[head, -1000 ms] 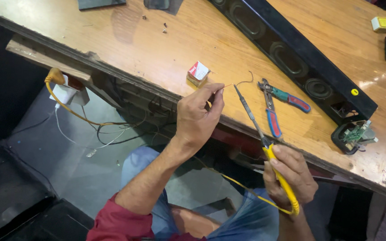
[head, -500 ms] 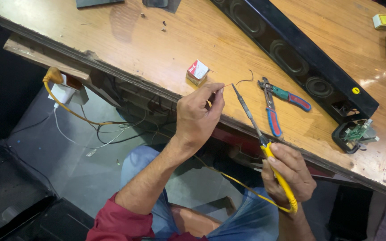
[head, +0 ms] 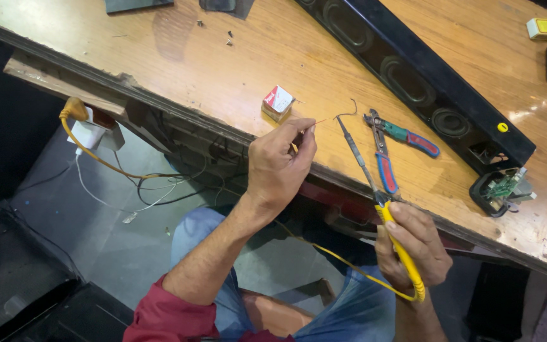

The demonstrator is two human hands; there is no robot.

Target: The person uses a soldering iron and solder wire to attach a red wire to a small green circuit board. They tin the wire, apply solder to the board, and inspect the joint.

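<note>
Pinching thin wire (head: 320, 121) in left hand (head: 280, 166), soldering iron (head: 375, 190) tip beside.

A worn wooden table (head: 178, 57) is seen, its edge chipped. Just beyond the left hand's fingertips (head: 308, 134) a small red-and-white box (head: 278, 102) is set. Past the soldering iron's tip, blue-and-green pliers (head: 392, 147) are laid, with a long black speaker bar (head: 413, 82) placed behind them.

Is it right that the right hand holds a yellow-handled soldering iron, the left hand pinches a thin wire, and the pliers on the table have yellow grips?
Not quite. In the head view the pliers have red, blue and green grips, not yellow. The rest is right.
</note>
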